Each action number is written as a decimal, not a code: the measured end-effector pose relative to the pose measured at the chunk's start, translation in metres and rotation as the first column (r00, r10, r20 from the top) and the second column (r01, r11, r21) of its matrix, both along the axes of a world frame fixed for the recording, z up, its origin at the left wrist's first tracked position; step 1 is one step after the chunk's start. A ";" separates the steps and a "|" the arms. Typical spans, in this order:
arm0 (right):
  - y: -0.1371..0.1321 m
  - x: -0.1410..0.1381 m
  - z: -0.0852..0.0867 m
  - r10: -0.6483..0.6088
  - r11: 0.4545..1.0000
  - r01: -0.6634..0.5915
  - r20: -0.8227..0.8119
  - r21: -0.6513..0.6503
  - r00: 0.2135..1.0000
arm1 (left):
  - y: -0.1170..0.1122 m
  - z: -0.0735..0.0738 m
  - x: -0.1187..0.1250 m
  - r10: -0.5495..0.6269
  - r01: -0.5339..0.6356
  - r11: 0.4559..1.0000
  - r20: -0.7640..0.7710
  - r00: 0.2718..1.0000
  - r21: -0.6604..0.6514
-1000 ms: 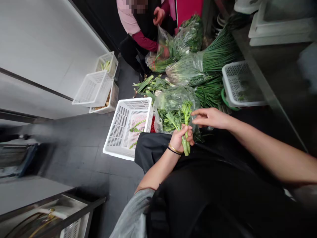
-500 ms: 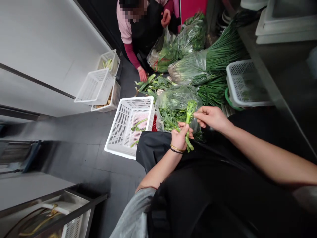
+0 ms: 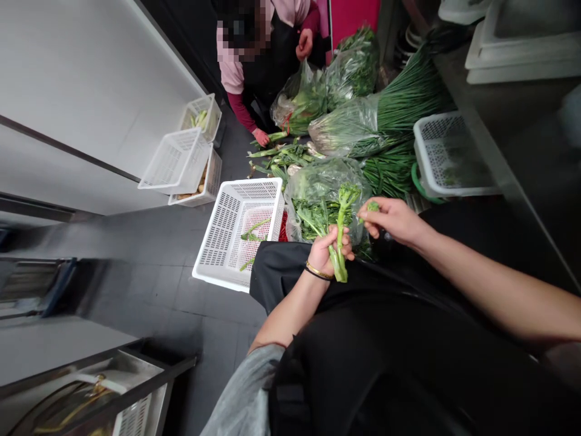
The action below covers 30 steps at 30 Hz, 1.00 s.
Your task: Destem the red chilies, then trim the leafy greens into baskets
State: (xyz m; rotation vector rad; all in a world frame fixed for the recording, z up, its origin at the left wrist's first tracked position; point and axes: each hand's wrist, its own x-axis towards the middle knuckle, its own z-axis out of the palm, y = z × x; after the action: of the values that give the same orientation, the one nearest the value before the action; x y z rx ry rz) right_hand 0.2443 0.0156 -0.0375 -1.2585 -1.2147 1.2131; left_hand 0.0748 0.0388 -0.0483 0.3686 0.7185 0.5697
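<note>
My left hand (image 3: 327, 249) is closed round a green broccolini stalk (image 3: 341, 233) with a budded head at its top, held upright above my lap. Leafy stems stick out beside it from the same grip. To the right, my right hand (image 3: 391, 219) pinches a small green floret (image 3: 373, 207), apart from the stalk. Just beyond both hands lies an open clear plastic bag (image 3: 336, 172) of leafy greens (image 3: 313, 212). At my left knee a white perforated basket (image 3: 211, 242) holds a few green stems (image 3: 254, 233).
Across from me a co-worker's hand (image 3: 261, 137) touches greens on the floor. Bagged long green stalks (image 3: 345, 124) lie ahead. White baskets (image 3: 170, 160) stand by the left wall, another basket (image 3: 424, 145) at right beside a metal counter (image 3: 512, 133).
My right hand has drawn slightly away from the stalk, and a small floret now shows in its fingers. The stalk looks barer along its length. The co-worker's head leans lower.
</note>
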 end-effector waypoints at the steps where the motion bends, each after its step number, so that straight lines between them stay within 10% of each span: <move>1: 0.005 0.005 0.001 -0.003 0.996 -0.008 -0.123 -0.085 0.992 | -0.001 0.001 -0.001 -0.045 0.045 0.999 0.034 0.998 -0.012; 5: 0.018 0.016 0.002 0.101 0.988 -0.125 -0.241 -0.087 0.965 | -0.009 -0.001 0.001 -0.178 0.179 0.984 0.074 0.981 0.003; 8: 0.014 0.009 -0.005 0.013 0.998 -0.020 0.115 0.058 0.993 | -0.013 -0.003 0.006 -0.142 0.139 0.987 0.029 0.989 0.075; 12: -0.003 -0.007 -0.015 -0.213 0.885 -0.131 0.637 0.447 0.741 | -0.011 -0.004 0.011 0.010 -0.010 1.000 -0.043 0.999 0.004; 15: -0.007 0.015 -0.016 -0.271 0.832 -0.241 0.746 0.500 0.608 | -0.002 -0.004 0.005 0.049 -0.048 0.999 -0.095 0.994 0.012; 19: 0.017 0.108 -0.018 -0.288 0.952 0.195 0.912 0.238 0.292 | 0.018 0.000 -0.020 0.179 -0.126 0.964 -0.225 0.958 0.234; 21: 0.035 0.147 -0.022 -0.036 0.859 0.507 0.981 -0.067 0.191 | 0.027 0.003 -0.034 0.253 -0.155 0.935 -0.292 0.922 0.318; 23: 0.049 0.156 -0.023 0.109 0.737 0.642 0.974 -0.214 0.199 | 0.031 0.004 -0.043 0.308 -0.162 0.905 -0.345 0.887 0.393; 25: 0.055 0.128 -0.019 0.048 0.840 0.513 0.965 -0.180 0.260 | 0.029 0.003 -0.043 0.327 -0.135 0.882 -0.380 0.865 0.451; 27: 0.056 0.076 -0.010 -0.034 0.977 0.200 0.859 -0.080 0.510 | 0.022 -0.002 -0.035 0.300 -0.076 0.873 -0.408 0.862 0.482; 30: 0.056 0.002 0.000 0.062 0.996 -0.088 0.634 0.010 0.771 | 0.008 -0.010 -0.019 0.224 -0.010 0.890 -0.419 0.880 0.456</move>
State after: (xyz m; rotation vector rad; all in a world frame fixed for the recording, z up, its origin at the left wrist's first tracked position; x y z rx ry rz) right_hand 0.2459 0.0718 -0.0377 -1.6752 -1.7788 0.8172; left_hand 0.0556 0.0465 -0.0580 0.9145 1.0797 0.7788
